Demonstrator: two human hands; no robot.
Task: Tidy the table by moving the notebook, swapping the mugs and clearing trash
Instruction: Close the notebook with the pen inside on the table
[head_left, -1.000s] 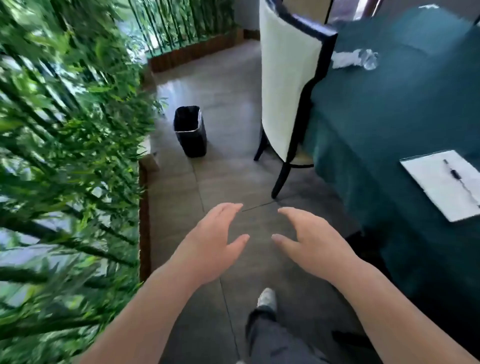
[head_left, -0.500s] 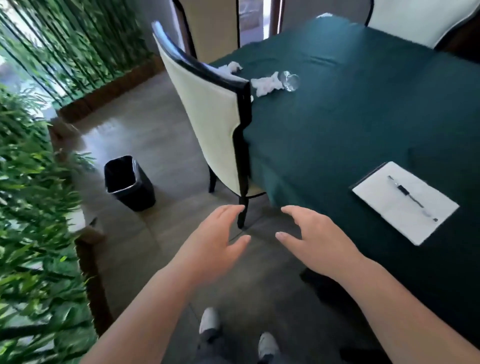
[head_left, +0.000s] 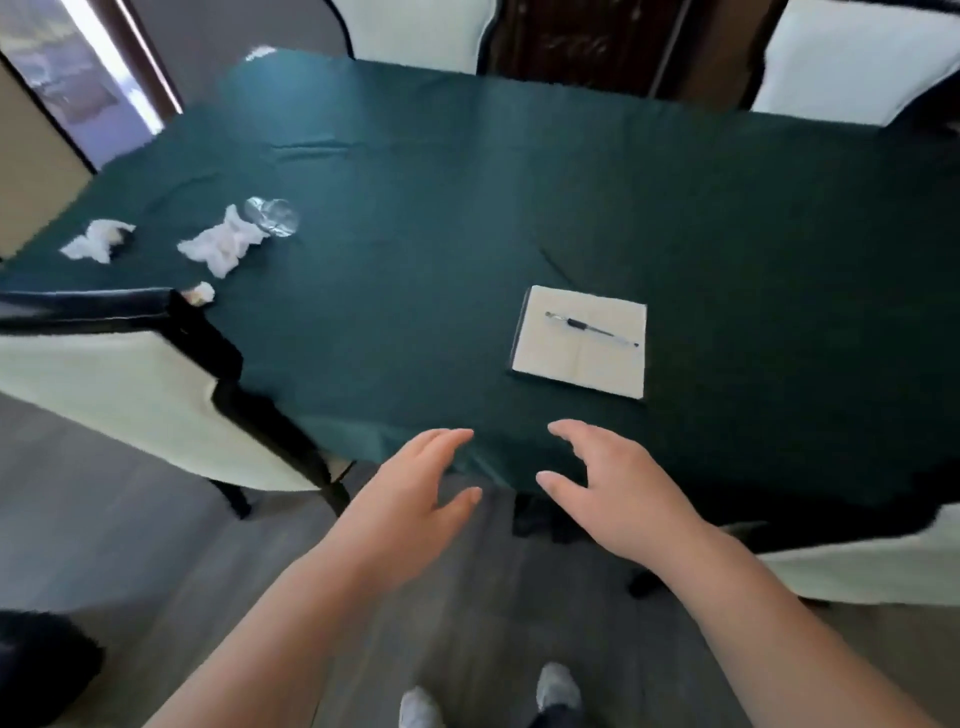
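Before us spreads the green-clothed surface (head_left: 467, 218); both our hands, left (head_left: 410, 499) and right (head_left: 618, 493), hover released at its near edge, each grip empty. The notebook (head_left: 582, 348) lies just beyond the right grip, a pen (head_left: 589, 328) on top, so we should lift it level. Crumpled tissues (head_left: 223, 247) and a clear cup (head_left: 272, 217) sit far left of the left grip.

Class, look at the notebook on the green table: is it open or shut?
Open, as far as shows: the notebook shows a blank pale page facing up, with a pen lying across it.
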